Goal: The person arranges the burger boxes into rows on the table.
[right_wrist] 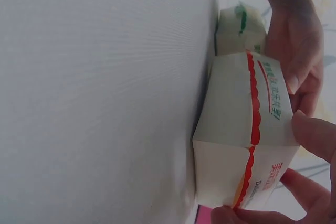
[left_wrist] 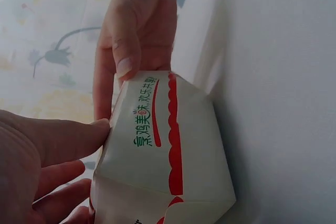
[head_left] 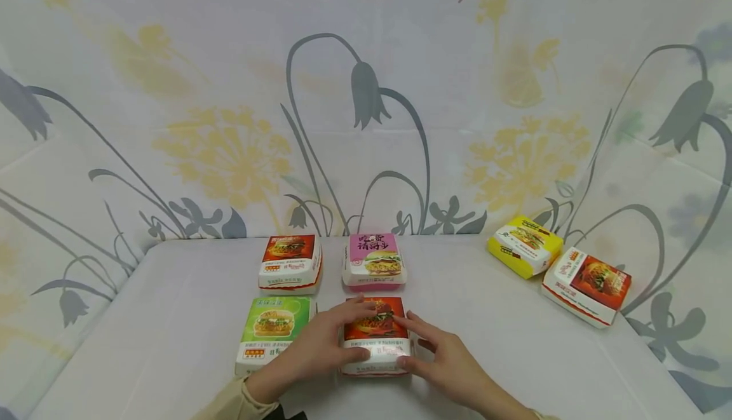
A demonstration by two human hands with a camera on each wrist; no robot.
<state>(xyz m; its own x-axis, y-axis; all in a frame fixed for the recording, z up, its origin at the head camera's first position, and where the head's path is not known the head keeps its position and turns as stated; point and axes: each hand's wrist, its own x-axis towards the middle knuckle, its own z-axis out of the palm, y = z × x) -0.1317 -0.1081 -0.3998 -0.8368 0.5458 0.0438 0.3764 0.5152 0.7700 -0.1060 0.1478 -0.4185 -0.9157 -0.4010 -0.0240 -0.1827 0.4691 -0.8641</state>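
Observation:
A red-and-white burger box (head_left: 384, 334) sits on the table at the front middle, between both hands. My left hand (head_left: 327, 337) reaches over its left part, fingers across the top and thumb at the near left. On the right side, my right hand (head_left: 448, 359) touches the box with extended fingers, its thumb by the near right corner. In the left wrist view the left thumb (left_wrist: 97, 135) rests at the box's top edge. The right wrist view shows the right thumb (right_wrist: 310, 129) on that edge and a fingertip low at the side. Left of the box lies a green burger box (head_left: 274, 331), partly behind my left forearm.
Behind stand another red-and-white box (head_left: 290, 264) and a pink box (head_left: 374, 262). Farther right, a yellow box (head_left: 525, 246) and a red-and-white box (head_left: 587, 286) lie at an angle. A floral cloth (head_left: 366, 153) hangs behind the white table (head_left: 166, 331).

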